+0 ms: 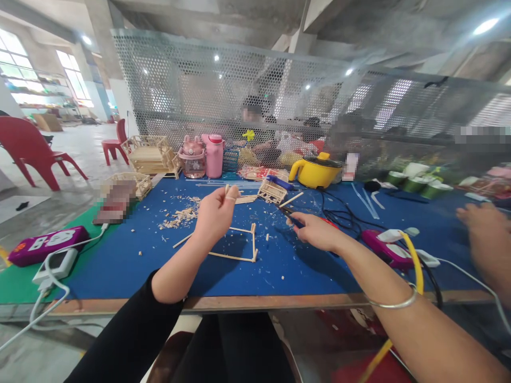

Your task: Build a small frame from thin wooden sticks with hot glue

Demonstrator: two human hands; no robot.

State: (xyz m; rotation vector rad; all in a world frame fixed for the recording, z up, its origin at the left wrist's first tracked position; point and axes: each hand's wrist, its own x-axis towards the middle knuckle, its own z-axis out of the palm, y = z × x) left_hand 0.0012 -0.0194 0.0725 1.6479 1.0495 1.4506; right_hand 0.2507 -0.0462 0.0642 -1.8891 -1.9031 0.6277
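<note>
My left hand (214, 213) is raised over the blue table mat (120, 255), its fingers pinched on a short wooden stick (227, 190). My right hand (315, 230) is closed round a dark-handled tool (288, 213) whose tip meets a thin wooden stick (291, 200). Between and below the hands lies a partly built frame of thin sticks (243, 244) flat on the mat. A small finished stick model (272, 191) stands just beyond it.
Wood chips (179, 215) are scattered at the left. At the back stand stick crates (149, 154), pink bottles (213, 155) and a yellow pot (315, 170). A purple power strip (43, 244) lies left, cables and another strip (387, 247) right. Another person's hand (485, 234) rests far right.
</note>
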